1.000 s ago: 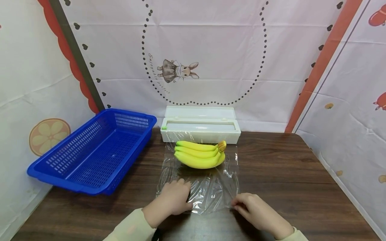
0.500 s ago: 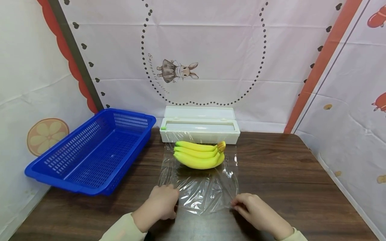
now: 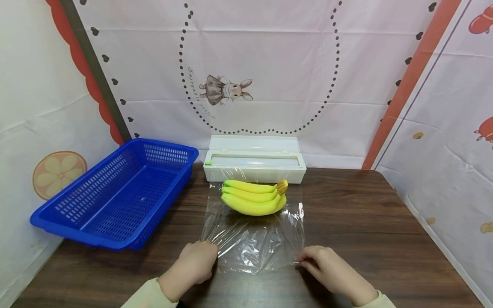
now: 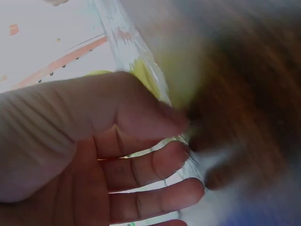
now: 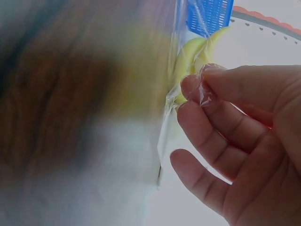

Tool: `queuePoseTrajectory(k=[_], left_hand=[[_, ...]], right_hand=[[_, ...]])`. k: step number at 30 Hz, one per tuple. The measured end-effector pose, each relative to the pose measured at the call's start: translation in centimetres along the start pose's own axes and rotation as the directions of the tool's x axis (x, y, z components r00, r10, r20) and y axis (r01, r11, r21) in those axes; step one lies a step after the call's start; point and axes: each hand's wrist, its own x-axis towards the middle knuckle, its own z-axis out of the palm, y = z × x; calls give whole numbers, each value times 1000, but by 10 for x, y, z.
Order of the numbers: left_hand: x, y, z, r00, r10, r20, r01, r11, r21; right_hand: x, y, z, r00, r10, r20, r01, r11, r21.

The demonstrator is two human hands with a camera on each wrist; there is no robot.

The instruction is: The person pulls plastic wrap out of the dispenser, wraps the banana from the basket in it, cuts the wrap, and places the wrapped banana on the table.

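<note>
A sheet of clear plastic wrap runs over the table from a white wrap dispenser toward the near side. On it lies a bunch of yellow bananas, its stem end to the right. My left hand pinches the sheet's near left corner, where creases fan out from the fingers. In the left wrist view, the thumb covers part of the grip. At the near right corner, my right hand holds a crumpled bit of film between thumb and forefinger, plain in the right wrist view.
To the left stands a blue perforated basket. The dispenser's lid is raised at the back, near a printed cloth backdrop. Brown wooden tabletop extends to the right of the wrap.
My left hand has slid leftward along the wrap's near edge to its corner, and the film there now shows stretched creases. The right hand stays almost where it was.
</note>
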Motion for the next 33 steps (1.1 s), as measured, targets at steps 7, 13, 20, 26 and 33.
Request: queuePoseTrajectory(k=[7, 13, 20, 26, 33], left_hand=[[-1, -2, 3, 1000, 3, 0, -3, 1000, -12], [-4, -3, -2, 1000, 5, 5, -4, 998, -67], [-2, -3, -3, 997, -15, 70, 24, 991, -131], [2, -5, -1, 998, -27, 51, 33, 992, -123], [3, -8, 2, 1000, -2, 5, 2, 997, -71]], right_hand=[[-1, 2, -6, 999, 38, -4, -38, 999, 1], [-1, 3, -13, 998, 55, -32, -54, 998, 21], [1, 1, -21, 995, 94, -30, -92, 995, 45], [3, -1, -24, 993, 113, -28, -111, 992, 51], [2, -1, -24, 992, 123, -13, -122, 991, 55]])
